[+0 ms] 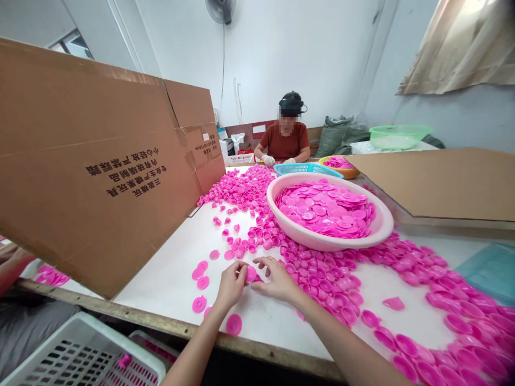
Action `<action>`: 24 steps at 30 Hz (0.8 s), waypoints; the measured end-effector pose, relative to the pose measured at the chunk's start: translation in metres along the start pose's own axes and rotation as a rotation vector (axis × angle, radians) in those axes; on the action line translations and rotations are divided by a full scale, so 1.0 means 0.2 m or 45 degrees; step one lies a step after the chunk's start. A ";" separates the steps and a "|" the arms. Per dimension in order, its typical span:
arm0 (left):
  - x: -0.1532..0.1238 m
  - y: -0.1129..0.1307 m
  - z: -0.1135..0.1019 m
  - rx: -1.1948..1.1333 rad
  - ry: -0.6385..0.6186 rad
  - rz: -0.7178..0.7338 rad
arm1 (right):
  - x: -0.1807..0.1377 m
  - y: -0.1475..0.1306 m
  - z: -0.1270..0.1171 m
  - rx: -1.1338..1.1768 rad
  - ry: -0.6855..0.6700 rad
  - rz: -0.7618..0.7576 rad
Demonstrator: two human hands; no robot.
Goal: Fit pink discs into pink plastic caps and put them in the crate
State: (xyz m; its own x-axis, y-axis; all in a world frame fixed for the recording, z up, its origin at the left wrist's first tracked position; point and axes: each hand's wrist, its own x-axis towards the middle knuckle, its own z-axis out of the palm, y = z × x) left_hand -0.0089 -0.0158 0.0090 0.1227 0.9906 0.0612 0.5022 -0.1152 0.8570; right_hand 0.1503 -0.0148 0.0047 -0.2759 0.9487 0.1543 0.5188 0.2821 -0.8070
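Reaching forward from the lower edge of the view, both forearms (346, 348) angle inward over the white table (161, 289), wrists slightly raised. The left hand (231, 285) and right hand (277, 279) stand close together, curved downward around a pink plastic cap (251, 274) lying between them; whether it is gripped cannot be determined. Loose pink caps (306, 268) spread across the table to the right, flat pink discs (200, 304) lie beside the left hand, and a pale pink basin (336, 244) of discs sits beyond.
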 end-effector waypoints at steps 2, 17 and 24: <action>0.00 -0.01 0.04 0.044 -0.031 -0.004 | 0.01 0.02 0.02 0.056 -0.014 0.053; 0.19 0.08 0.06 0.744 -0.312 -0.027 | 0.08 0.08 0.08 0.586 -0.150 0.722; 0.10 0.05 0.16 1.076 -0.139 0.041 | 0.09 0.06 0.06 0.632 -0.215 0.831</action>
State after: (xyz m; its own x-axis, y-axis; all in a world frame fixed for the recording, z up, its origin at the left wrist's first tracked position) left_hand 0.0253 0.0003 0.0033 0.2079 0.9781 -0.0075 0.9618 -0.2030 0.1834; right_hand 0.1420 0.0043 -0.0082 -0.1819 0.8545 -0.4866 0.2104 -0.4496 -0.8681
